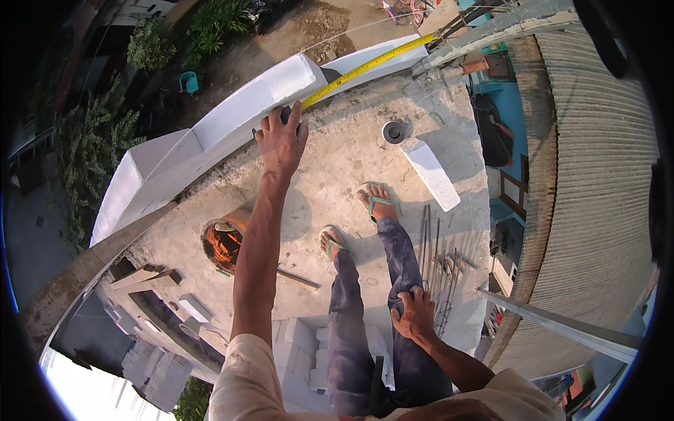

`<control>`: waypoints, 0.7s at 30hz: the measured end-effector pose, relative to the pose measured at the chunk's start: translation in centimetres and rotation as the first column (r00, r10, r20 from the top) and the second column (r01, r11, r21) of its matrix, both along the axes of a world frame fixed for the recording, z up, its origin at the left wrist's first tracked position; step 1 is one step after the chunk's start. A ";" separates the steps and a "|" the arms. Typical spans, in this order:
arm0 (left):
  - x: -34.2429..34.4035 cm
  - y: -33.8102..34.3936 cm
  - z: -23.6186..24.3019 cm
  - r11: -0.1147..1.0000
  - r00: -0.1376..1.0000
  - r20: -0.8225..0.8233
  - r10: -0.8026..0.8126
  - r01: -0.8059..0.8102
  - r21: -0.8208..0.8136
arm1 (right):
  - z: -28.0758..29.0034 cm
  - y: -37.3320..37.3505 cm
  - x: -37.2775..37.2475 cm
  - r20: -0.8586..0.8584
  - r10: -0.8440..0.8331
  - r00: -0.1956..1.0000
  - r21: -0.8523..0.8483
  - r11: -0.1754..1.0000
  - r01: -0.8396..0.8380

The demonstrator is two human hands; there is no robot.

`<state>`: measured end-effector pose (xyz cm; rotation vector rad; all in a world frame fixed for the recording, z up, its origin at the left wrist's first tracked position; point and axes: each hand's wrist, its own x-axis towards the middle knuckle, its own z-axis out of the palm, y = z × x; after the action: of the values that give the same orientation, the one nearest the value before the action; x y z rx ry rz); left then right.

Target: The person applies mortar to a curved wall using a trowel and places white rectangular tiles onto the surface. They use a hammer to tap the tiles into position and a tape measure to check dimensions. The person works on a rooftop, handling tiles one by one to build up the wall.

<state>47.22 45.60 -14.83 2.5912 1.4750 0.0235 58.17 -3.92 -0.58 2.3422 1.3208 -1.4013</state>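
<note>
Your left hand (282, 144) has its grip closed round the dark case of the yellow tape measure (365, 68), whose blade runs along the white blocks (246, 105) by the concrete slab's (330, 168) far edge. Your right hand (415, 314) rests on your knee (401, 286), grip loosely spread.

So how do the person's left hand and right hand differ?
The left hand is stretched out beside the white blocks, at the near end of the yellow tape measure; the right hand rests on the right knee.
The left hand's arm is nearly straight; the right hand's arm is bent.
Both hands are bare.
</note>
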 end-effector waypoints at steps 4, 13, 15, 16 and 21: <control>-0.1 0.0 0.4 1.000 1.000 -0.013 0.015 -0.015 -0.015 | 0.0 0.4 -0.3 0.017 -0.001 1.000 0.013 1.000 0.001; -4.5 -5.0 0.6 0.976 0.988 0.070 0.136 -0.122 -0.179 | 0.3 1.5 -2.1 0.019 -0.003 1.000 0.023 1.000 0.003; -5.9 -10.1 1.4 0.938 0.954 0.208 0.216 -0.143 -0.317 | -0.1 1.5 -2.5 0.039 -0.024 0.999 0.061 0.998 0.022; -7.7 -12.8 1.9 0.898 0.929 0.252 0.269 -0.147 -0.415 | -0.1 1.4 -2.4 0.046 -0.020 0.999 0.070 0.997 0.016; -10.9 -24.4 9.6 0.347 0.774 0.026 0.633 -0.253 -0.903 | 1.2 4.4 -0.7 0.034 -0.006 0.999 0.022 1.000 0.005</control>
<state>36.29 21.22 -5.22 1.1962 1.4510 -0.1241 57.43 0.51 0.67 2.3748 1.3284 -1.3488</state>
